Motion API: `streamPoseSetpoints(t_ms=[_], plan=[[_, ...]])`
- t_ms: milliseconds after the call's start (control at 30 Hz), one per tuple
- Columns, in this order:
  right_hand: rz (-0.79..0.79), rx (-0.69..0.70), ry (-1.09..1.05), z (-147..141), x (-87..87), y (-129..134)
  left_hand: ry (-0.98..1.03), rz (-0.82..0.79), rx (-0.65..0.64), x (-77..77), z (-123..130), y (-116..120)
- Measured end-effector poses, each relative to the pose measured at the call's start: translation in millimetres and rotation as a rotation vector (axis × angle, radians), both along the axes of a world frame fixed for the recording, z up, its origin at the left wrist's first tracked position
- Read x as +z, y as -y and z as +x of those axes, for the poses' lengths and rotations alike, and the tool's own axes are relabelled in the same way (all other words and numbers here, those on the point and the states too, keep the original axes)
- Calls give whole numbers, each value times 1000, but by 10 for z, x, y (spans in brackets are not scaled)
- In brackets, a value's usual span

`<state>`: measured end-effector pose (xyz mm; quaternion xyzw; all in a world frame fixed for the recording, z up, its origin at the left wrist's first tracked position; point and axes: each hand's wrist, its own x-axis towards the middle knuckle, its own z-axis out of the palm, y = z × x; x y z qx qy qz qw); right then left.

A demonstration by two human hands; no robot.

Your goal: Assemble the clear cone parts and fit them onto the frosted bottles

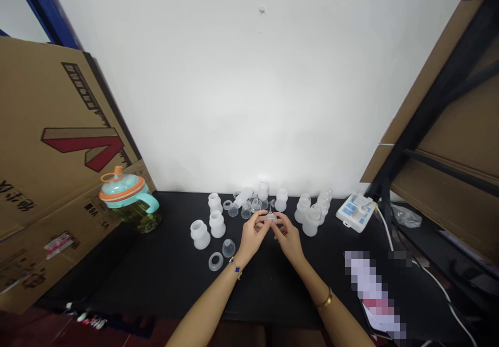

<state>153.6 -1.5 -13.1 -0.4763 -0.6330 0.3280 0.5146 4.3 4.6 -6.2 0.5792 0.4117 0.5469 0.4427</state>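
Note:
My left hand (254,232) and my right hand (287,236) meet over the black table, fingers closed round a clear bottle nipple (270,216) with its tip upward. Left of my hands stand white bottle bodies with open necks, one (200,234) nearest me and another (217,224) beside it. A clear dome cap (228,248) and a translucent ring (215,261) lie by my left forearm. Behind my hands is a cluster of clear caps (246,211), rings and nipples. To the right, several bottles with tops on, one in front (311,220), stand together.
A big jug (134,201) with a turquoise lid stands at the left against a cardboard box (50,128). On the right are a white power strip (355,211) with a cable and a phone (376,300) with a blurred screen. A white wall (257,87) rises behind the table (175,279).

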Motion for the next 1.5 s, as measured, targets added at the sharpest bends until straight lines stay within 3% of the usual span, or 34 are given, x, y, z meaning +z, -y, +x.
streamPoseSetpoints(t_ms=[1500], plan=[[103, -48, 133, 10, -106, -43, -44, -67, 29, 69, -1, 17]])
